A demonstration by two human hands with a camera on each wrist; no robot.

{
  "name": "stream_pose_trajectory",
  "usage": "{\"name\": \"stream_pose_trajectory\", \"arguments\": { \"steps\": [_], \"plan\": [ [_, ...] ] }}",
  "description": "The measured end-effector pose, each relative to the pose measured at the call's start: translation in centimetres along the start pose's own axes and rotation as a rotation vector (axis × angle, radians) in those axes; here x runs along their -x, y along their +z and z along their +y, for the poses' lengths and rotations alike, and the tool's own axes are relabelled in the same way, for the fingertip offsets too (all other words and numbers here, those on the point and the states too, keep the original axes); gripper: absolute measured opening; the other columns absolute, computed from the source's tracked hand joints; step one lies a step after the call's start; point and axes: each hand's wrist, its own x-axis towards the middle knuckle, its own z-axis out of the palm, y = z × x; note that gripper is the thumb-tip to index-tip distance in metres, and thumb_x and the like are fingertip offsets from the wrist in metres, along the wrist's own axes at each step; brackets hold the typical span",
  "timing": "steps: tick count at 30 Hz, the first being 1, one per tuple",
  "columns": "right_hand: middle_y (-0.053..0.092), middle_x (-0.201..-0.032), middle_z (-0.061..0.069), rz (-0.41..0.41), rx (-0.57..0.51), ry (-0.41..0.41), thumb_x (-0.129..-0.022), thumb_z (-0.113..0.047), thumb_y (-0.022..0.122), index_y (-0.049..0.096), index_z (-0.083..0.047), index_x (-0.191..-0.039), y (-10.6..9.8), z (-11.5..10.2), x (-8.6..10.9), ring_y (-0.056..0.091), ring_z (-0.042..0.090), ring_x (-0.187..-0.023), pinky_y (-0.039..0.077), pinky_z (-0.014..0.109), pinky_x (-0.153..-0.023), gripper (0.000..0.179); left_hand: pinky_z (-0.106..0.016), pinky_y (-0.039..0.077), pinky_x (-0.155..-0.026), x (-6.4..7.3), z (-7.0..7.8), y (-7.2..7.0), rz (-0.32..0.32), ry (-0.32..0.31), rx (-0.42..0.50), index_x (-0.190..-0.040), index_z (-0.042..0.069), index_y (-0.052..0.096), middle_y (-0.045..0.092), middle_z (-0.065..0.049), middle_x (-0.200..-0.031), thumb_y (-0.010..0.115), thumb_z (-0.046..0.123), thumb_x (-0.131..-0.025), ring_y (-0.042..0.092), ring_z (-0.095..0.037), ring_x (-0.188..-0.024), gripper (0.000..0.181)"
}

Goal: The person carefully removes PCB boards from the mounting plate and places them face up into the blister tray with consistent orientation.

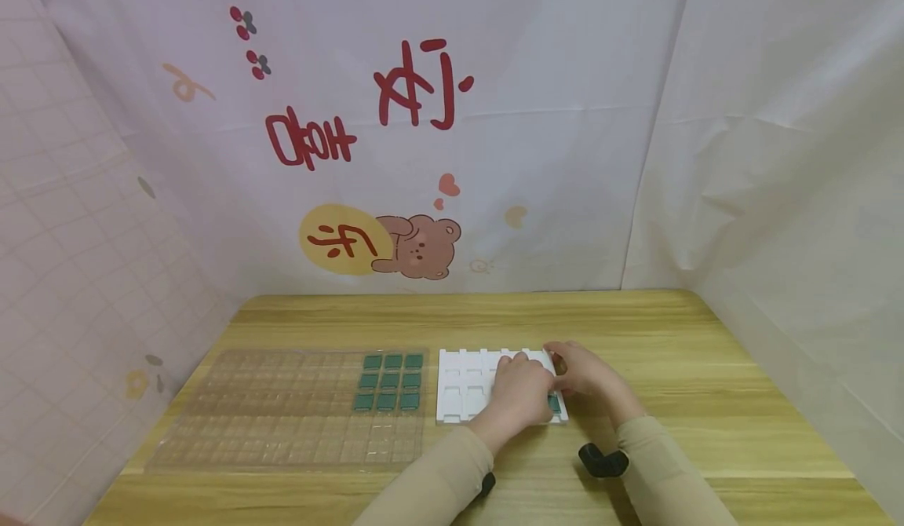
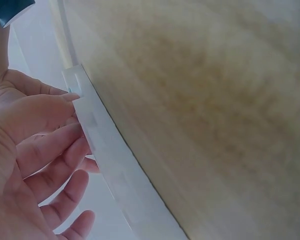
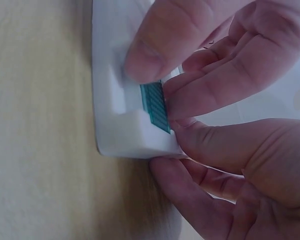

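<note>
A white tray (image 1: 452,404) with rows of recessed slots lies on the table in the head view. My left hand (image 1: 519,392) is over its right half, thumb and a finger about a small green ridged tile (image 3: 156,106) at the near right corner slot. The thumb covers one end of that tile. My right hand (image 1: 586,373) is at the tray's right end; in the right wrist view its thumb and index finger grip that end wall. The left wrist view shows the left thumb (image 2: 45,112) at the tray's near edge, its other fingers bent.
Left of the white tray lies a clear plastic blister sheet (image 1: 282,408) with several green tiles (image 1: 388,381) in its right part. The wooden table (image 1: 671,353) meets printed cloth walls (image 1: 537,118) behind and at both sides. A black wrist mount (image 1: 603,461) sits at the right sleeve.
</note>
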Motion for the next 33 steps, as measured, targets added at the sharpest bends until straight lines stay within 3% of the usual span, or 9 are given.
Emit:
{"name": "stream_pose_trajectory", "arguments": {
  "steps": [9,33],
  "plan": [
    [0.053,-0.110,0.021,-0.013,0.011,-0.013,-0.078,0.008,0.075,0.047,0.012,-0.136,-0.11,0.04,0.03,0.057,0.026,-0.087,0.057,0.034,-0.063,0.064,-0.032,0.034,-0.069,-0.25,-0.06,0.10,-0.006,0.002,0.019,-0.058,0.029,0.056,0.056,0.013,-0.068,0.084,0.033,-0.068,0.047,-0.014,-0.078,0.030],
    [0.052,-0.110,0.020,-0.013,-0.022,-0.023,-0.077,0.006,0.079,0.046,0.012,-0.136,-0.21,0.02,0.26,0.057,0.023,-0.084,0.058,0.033,-0.062,0.068,-0.029,0.033,-0.068,-0.40,-0.58,0.06,-0.003,-0.007,0.121,-0.063,0.028,0.060,0.053,0.018,-0.065,0.086,0.031,-0.066,0.046,-0.012,-0.074,0.027]
  ]
}}
